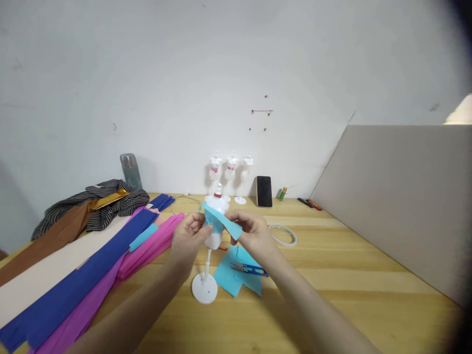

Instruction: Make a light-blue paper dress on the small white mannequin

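Observation:
A small white mannequin (214, 241) on a round-footed stand is upright in front of me, with a red band at its neck. Light blue fabric (233, 228) lies slantwise across its chest. My left hand (190, 236) is closed at the mannequin's left side, thumb pressing the blue fabric against the torso. From the right, my right hand (254, 233) pinches the strip near its loose end; some fingertips are hidden behind it. Below, blue-handled thread snips (250, 269) rest on more light blue fabric pieces (227, 280).
Long fabric strips (84, 260) and a striped cloth (106, 196) cover the table's left side, near a flask (131, 171). Three white mannequins (231, 172), a phone (263, 191) and a thread spool (282, 193) stand along the wall. A tape roll (295, 239) lies right; a pale partition (401, 196) rises beyond.

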The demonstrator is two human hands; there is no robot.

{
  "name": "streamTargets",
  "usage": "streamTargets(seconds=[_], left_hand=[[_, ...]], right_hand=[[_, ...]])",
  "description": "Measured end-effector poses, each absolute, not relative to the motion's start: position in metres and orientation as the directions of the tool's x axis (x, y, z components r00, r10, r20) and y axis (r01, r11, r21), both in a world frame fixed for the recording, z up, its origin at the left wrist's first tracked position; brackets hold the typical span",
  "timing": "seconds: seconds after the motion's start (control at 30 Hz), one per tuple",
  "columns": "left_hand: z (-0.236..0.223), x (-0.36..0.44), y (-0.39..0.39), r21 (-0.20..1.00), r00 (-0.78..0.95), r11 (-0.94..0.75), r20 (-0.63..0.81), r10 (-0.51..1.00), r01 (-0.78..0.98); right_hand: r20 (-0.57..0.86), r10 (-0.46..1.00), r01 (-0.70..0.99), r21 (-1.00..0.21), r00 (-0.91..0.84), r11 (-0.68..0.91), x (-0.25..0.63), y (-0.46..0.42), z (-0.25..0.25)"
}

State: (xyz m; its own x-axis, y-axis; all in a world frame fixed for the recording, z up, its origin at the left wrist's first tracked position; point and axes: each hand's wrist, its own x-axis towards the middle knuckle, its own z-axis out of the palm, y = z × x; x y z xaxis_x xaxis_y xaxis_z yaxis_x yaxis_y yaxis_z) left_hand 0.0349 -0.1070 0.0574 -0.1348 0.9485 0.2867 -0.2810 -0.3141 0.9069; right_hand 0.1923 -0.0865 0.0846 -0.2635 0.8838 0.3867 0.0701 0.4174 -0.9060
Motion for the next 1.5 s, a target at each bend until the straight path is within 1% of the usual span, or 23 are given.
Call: streamTargets(seconds=[0.1,0.17,0.23,0.37,0.43,0.6,0.77,0.87,1.07,1.27,1.4,1.5], left_hand=[[0.053,0.031,-0.102,0.892,-0.151,-0.33,0.297,0.943,-0.309],[0.051,0.03,-0.1,0.889,-0.16,-0.328,0.29,0.944,-0.321],[0.051,0.029,-0.099,0.885,-0.158,-0.32,0.282,0.946,-0.338],[0.052,0.03,-0.098,0.855,-0.108,-0.304,0.285,0.952,-0.421],[0.051,0.03,-0.098,0.84,-0.062,-0.272,0.276,0.959,-0.469],[0.044,0.031,-0.098,0.839,0.019,-0.19,0.231,0.973,-0.51],[0.041,0.033,-0.1,0.838,0.055,-0.185,0.247,0.968,-0.513],[0.041,0.033,-0.101,0.829,0.078,-0.165,0.243,0.967,-0.534],[0.043,0.032,-0.104,0.858,0.157,-0.132,0.238,0.958,-0.496],[0.048,0.034,-0.107,0.866,0.192,-0.112,0.231,0.954,-0.488],[0.054,0.035,-0.11,0.876,0.211,-0.11,0.233,0.949,-0.47],[0.057,0.037,-0.112,0.889,0.256,-0.104,0.238,0.937,-0.446]], right_hand=[[0.471,0.862,0.16,-0.851,-0.189,0.5,0.194,-0.09,0.085],[0.504,0.846,0.196,-0.824,-0.174,0.532,0.194,-0.094,0.088],[0.469,0.863,0.157,-0.853,-0.19,0.498,0.194,-0.097,0.093],[0.294,0.923,0.013,-0.952,-0.249,0.306,0.194,-0.099,0.102],[0.266,0.933,-0.016,-0.963,-0.244,0.27,0.193,-0.099,0.104],[0.317,0.921,-0.041,-0.948,-0.226,0.316,0.191,-0.096,0.101],[0.366,0.901,-0.003,-0.927,-0.231,0.376,0.19,-0.096,0.099],[0.351,0.905,-0.013,-0.933,-0.242,0.358,0.189,-0.097,0.097],[0.346,0.904,-0.041,-0.937,-0.251,0.348,0.186,-0.098,0.094],[0.378,0.899,0.044,-0.917,-0.221,0.396,0.186,-0.103,0.093],[0.451,0.879,0.166,-0.865,-0.157,0.474,0.183,-0.101,0.085],[0.504,0.854,0.222,-0.825,-0.129,0.52,0.181,-0.1,0.08]])
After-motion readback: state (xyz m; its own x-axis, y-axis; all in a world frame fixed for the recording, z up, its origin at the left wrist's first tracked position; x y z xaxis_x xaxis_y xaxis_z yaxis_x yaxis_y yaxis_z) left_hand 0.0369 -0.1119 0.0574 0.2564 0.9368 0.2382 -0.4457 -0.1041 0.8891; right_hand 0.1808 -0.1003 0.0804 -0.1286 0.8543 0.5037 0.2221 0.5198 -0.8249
